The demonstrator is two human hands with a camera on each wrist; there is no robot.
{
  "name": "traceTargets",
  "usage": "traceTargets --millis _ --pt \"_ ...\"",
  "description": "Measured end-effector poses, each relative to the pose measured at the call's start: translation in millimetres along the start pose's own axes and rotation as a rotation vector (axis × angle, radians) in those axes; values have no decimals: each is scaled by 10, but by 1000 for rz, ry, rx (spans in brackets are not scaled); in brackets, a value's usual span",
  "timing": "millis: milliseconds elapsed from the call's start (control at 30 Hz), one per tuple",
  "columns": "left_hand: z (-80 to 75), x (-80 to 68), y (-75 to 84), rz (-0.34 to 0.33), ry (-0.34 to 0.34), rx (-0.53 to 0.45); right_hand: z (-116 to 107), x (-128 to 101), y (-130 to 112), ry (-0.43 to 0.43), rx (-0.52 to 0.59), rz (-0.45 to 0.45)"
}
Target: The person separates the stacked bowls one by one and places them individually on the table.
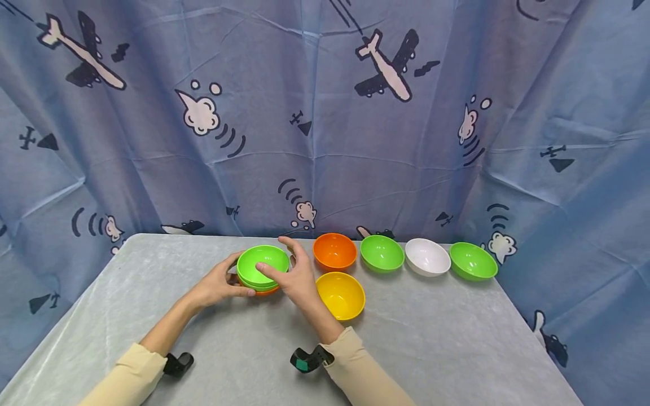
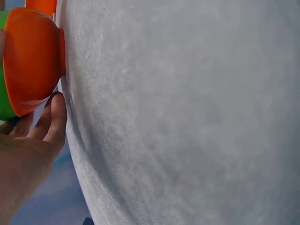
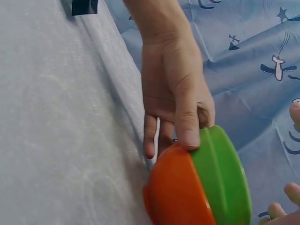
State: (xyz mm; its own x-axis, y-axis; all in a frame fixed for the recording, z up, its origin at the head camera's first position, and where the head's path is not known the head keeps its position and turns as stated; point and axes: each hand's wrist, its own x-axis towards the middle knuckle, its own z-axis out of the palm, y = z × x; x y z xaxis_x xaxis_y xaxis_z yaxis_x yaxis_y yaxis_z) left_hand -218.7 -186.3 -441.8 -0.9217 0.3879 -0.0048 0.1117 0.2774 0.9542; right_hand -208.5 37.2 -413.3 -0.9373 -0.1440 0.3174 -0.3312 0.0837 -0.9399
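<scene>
A stack of bowls (image 1: 261, 272) sits on the bench (image 1: 152, 316), left of the middle and toward the far edge: two green bowls nested in an orange one, whose foot rests flat on the cloth, as the right wrist view shows. The left hand (image 1: 219, 285) grips the stack from its left side, thumb curled over the orange wall and the other fingers (image 3: 150, 140) down at the cloth, which appears to steady the stack. The right hand (image 1: 297, 276) is at the stack's right side with its fingers loosely bent about the top green rim; whether they clasp it or only touch cannot be told.

Just right of that hand lies a yellow bowl (image 1: 340, 295), nearer than the rest. Along the far edge stand an orange bowl (image 1: 334, 251), a green bowl (image 1: 382, 253), a white bowl (image 1: 427, 256) and another green bowl (image 1: 473, 261), all mouth up.

The bench wears a grey, slightly shiny cloth. Behind hangs a blue curtain (image 1: 315, 113) printed with aeroplanes and clouds.
</scene>
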Motion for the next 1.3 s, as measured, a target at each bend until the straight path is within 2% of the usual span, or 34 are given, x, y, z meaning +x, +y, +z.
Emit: traceTargets --millis 533,733,867,1300 --pt "-3 2 -25 19 -3 -7 142 -64 222 74 -9 154" --pt "-7 -1 -30 26 -7 -9 161 -73 310 70 -12 143" --pt "-14 -5 -41 42 -14 -16 197 -73 364 68 -56 147" --pt "-21 6 -43 50 -13 -11 246 -78 400 63 -93 151"
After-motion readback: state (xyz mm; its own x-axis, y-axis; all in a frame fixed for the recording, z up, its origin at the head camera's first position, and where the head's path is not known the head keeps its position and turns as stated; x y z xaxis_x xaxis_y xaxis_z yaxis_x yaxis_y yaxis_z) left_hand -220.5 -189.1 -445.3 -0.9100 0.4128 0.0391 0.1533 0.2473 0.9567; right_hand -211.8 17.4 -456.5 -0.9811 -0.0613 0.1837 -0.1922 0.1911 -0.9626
